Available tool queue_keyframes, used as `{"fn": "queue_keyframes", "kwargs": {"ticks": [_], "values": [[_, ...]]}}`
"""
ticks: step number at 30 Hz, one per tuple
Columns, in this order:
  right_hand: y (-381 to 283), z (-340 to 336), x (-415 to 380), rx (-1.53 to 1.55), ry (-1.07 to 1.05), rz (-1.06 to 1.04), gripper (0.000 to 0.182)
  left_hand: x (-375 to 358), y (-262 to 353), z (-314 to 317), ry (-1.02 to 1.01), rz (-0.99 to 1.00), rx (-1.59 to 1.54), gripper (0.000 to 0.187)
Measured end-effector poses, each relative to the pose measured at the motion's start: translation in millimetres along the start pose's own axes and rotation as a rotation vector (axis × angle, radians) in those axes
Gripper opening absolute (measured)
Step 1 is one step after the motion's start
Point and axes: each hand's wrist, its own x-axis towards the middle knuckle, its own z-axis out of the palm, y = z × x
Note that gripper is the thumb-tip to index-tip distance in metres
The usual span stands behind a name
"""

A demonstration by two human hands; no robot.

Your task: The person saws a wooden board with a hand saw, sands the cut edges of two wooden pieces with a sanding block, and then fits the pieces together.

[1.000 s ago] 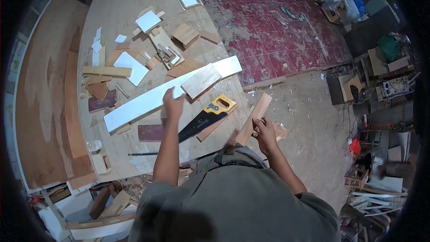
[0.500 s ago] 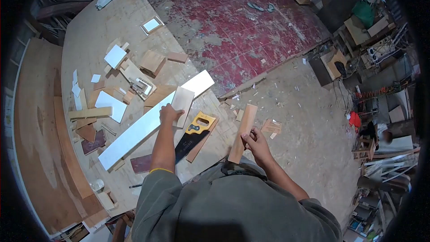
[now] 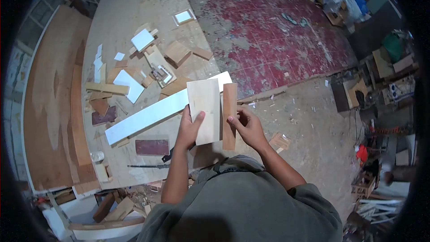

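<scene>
A wide pale wooden board (image 3: 204,107) is gripped along its left edge by my left hand (image 3: 189,127), the thumb lying on its face. My right hand (image 3: 249,127) pinches a narrower, redder wooden strip (image 3: 230,103), thumb in front and fingers behind. Both pieces are held upright side by side, nearly touching. Beneath them on the table lies a long white board (image 3: 148,116), its far right end partly covered by the pale board. The handsaw (image 3: 167,157) is mostly hidden behind my left forearm and the pale board; only a dark bit shows.
The wooden worktable (image 3: 134,13) carries several offcuts, a white square piece (image 3: 142,40), a dark red block (image 3: 152,147) and a small clear jar (image 3: 97,156). A large brown panel (image 3: 49,107) stands at the left. Scraps lie on the concrete floor (image 3: 304,152) to the right.
My left hand has lifted the pale board off the white board and brought it beside the strip in my right hand. The view has shifted, so the table appears further right.
</scene>
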Motion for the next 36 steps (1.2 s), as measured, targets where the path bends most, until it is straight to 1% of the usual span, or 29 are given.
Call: {"fn": "queue_keyframes", "kwargs": {"ticks": [2, 3, 4, 6, 7, 9, 10, 12, 13, 15, 21, 23, 25, 27, 34, 36], "values": [[-18, 2, -1, -0.002, 0.019, -0.062, 0.039, -20, 24, 14, 0.064, 0.085, -0.071, 0.047], [-29, 5, -4, -0.033, 0.063, -0.098, 0.040, -30, 39, 20, 0.105, 0.097, -0.073, 0.046], [-36, 5, -6, -0.033, 0.046, -0.101, 0.040, -36, 45, 21, 0.122, 0.100, -0.073, 0.046], [-47, 2, -7, -0.244, 0.068, -0.174, 0.039, -46, 54, 22, 0.156, 0.144, -0.008, 0.043], [-54, 3, -9, -0.244, 0.061, -0.180, 0.039, -51, 60, 23, 0.164, 0.149, -0.008, 0.043], [-66, 7, -12, -0.328, 0.084, -0.259, 0.036, -60, 71, 28, 0.166, 0.224, -0.027, 0.041], [-64, 10, -12, -0.330, 0.082, -0.265, 0.036, -63, 73, 31, 0.168, 0.229, -0.029, 0.041], [-60, 18, -13, -0.239, 0.148, -0.421, 0.034, -69, 77, 38, 0.230, 0.268, -0.073, 0.038], [-65, 22, -15, -0.174, 0.146, -0.416, 0.034, -72, 78, 41, 0.227, 0.271, -0.073, 0.038], [-66, 24, -16, -0.193, 0.153, -0.436, 0.033, -77, 80, 45, 0.275, 0.312, -0.075, 0.038], [-73, 24, -28, -0.206, 0.156, -0.454, 0.032, -89, 86, 47, 0.263, 0.319, -0.023, 0.038], [-80, 25, -34, -0.259, 0.168, -0.451, 0.031, -92, 86, 46, 0.245, 0.333, -0.033, 0.038], [-79, 29, -35, -0.230, 0.182, -0.460, 0.030, -94, 84, 46, 0.229, 0.347, -0.042, 0.038], [-78, 32, -37, -0.201, 0.192, -0.468, 0.030, -96, 79, 45, 0.251, 0.388, -0.046, 0.039], [-73, 44, -45, -0.242, 0.196, -0.494, 0.027, -106, 73, 39, 0.282, 0.375, -0.036, 0.040], [-75, 49, -44, -0.247, 0.196, -0.496, 0.026, -106, 73, 37, 0.297, 0.399, -0.048, 0.040]]}}
